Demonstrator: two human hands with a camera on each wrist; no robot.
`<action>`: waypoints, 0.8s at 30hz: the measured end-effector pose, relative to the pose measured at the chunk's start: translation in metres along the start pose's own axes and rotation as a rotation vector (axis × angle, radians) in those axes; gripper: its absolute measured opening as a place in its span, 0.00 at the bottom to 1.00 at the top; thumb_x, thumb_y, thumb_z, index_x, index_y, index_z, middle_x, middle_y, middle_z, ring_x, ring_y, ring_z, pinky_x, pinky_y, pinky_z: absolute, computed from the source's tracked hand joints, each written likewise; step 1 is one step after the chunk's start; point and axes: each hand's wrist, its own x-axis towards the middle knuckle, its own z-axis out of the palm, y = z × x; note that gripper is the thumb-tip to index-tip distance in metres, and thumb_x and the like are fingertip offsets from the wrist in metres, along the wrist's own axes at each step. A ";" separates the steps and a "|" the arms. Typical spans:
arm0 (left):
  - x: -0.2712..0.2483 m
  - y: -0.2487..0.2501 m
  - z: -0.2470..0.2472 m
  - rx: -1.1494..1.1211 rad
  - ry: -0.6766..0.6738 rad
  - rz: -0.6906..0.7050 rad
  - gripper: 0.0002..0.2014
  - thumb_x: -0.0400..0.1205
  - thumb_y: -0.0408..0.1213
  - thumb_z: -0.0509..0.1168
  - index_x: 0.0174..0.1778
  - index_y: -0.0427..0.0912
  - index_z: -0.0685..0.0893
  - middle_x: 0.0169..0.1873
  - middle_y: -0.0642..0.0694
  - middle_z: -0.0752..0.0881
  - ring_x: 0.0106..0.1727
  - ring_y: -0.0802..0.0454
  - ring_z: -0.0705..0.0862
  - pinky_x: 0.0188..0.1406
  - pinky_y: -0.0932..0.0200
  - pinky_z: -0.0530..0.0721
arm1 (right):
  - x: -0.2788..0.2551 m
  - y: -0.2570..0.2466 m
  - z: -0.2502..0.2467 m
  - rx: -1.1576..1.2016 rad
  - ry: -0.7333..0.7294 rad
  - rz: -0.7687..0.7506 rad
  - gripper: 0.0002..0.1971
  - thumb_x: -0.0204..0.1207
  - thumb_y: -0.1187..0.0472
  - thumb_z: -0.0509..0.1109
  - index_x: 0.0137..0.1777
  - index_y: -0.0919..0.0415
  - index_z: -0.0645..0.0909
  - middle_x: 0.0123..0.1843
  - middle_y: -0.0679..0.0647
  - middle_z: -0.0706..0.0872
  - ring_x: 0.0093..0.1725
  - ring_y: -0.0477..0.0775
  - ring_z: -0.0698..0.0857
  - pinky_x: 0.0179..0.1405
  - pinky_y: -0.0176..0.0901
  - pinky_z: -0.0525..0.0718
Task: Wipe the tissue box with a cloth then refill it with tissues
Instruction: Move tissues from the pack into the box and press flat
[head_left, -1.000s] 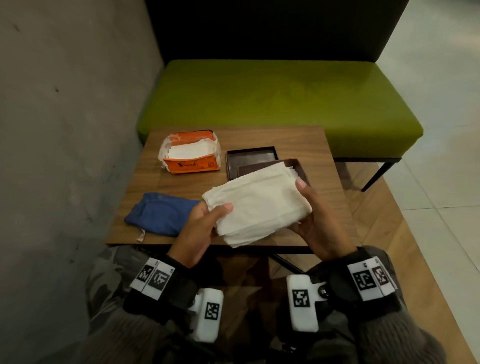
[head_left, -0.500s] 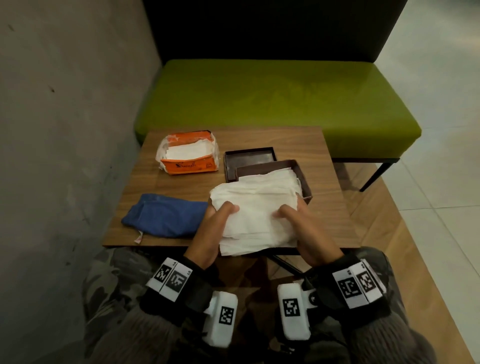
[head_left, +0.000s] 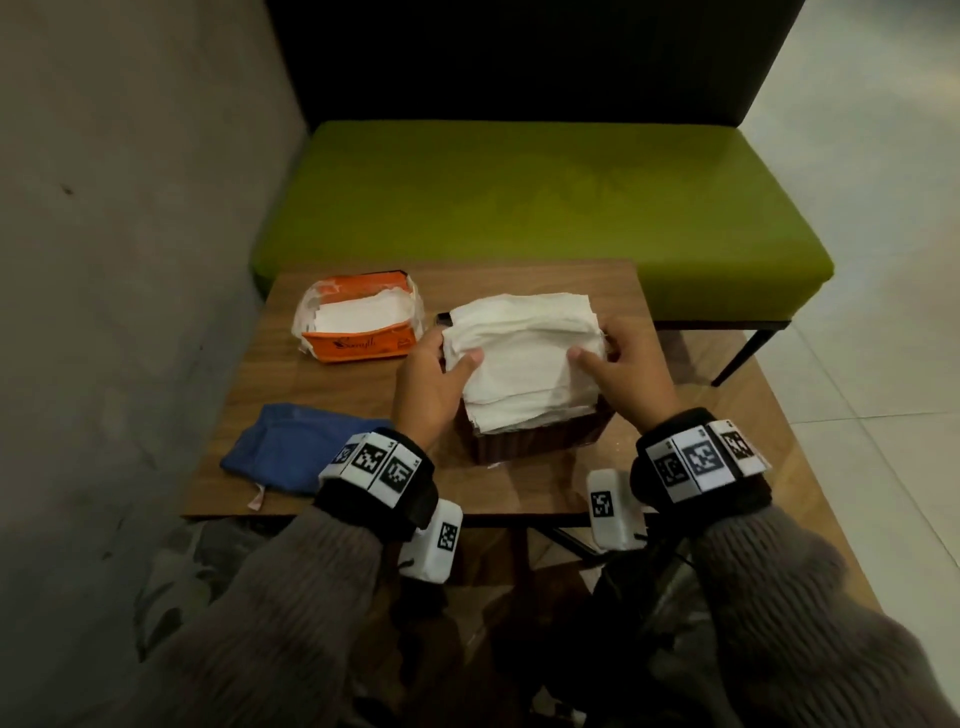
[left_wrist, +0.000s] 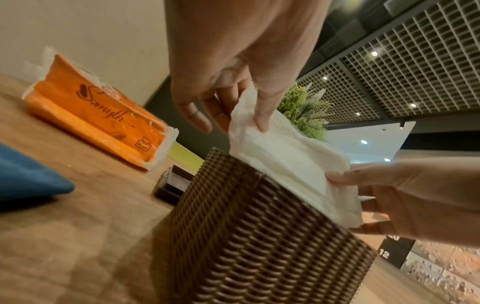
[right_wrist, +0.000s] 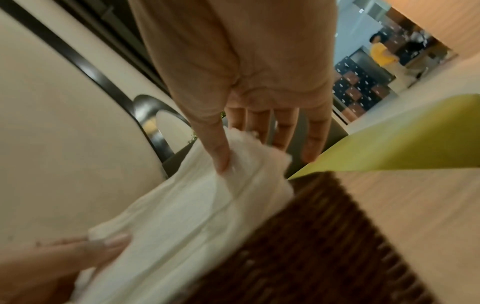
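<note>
head view, both hands (head_left: 431, 384) (head_left: 623, 369) gripping tissues (head_left: 524, 358)

Both forearms wear sleeves (head_left: 291, 618) of grey-brown ribbed knit, fuzzy in texture. Each wrist carries a black band (head_left: 382, 488) topped by a row of white tiles printed with black square code markers, and a white box-shaped camera unit (head_left: 434, 540) with one such marker hangs beneath it. The left hand (head_left: 431, 384) and right hand (head_left: 626, 371) are bare, and camouflage-patterned trousers (head_left: 176, 577) show below the arms.
</note>
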 end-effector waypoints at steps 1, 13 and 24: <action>0.001 -0.005 0.001 0.056 0.002 0.016 0.10 0.79 0.36 0.68 0.56 0.40 0.81 0.48 0.50 0.86 0.47 0.58 0.84 0.45 0.64 0.82 | 0.004 0.006 0.000 -0.096 -0.007 -0.015 0.12 0.78 0.62 0.71 0.60 0.63 0.82 0.52 0.57 0.86 0.56 0.61 0.84 0.52 0.52 0.83; 0.002 -0.013 0.005 0.612 -0.236 0.059 0.17 0.81 0.54 0.60 0.37 0.43 0.79 0.35 0.47 0.81 0.54 0.42 0.78 0.55 0.44 0.76 | 0.005 0.014 -0.008 -0.750 -0.241 0.112 0.21 0.84 0.49 0.60 0.73 0.59 0.75 0.81 0.65 0.60 0.84 0.63 0.51 0.79 0.69 0.58; -0.014 -0.007 0.012 1.033 -0.158 0.466 0.24 0.72 0.42 0.74 0.63 0.44 0.79 0.58 0.45 0.81 0.60 0.43 0.78 0.56 0.46 0.74 | -0.026 0.000 0.033 -0.746 -0.199 -0.105 0.29 0.79 0.53 0.67 0.78 0.60 0.66 0.81 0.63 0.64 0.81 0.63 0.60 0.79 0.54 0.62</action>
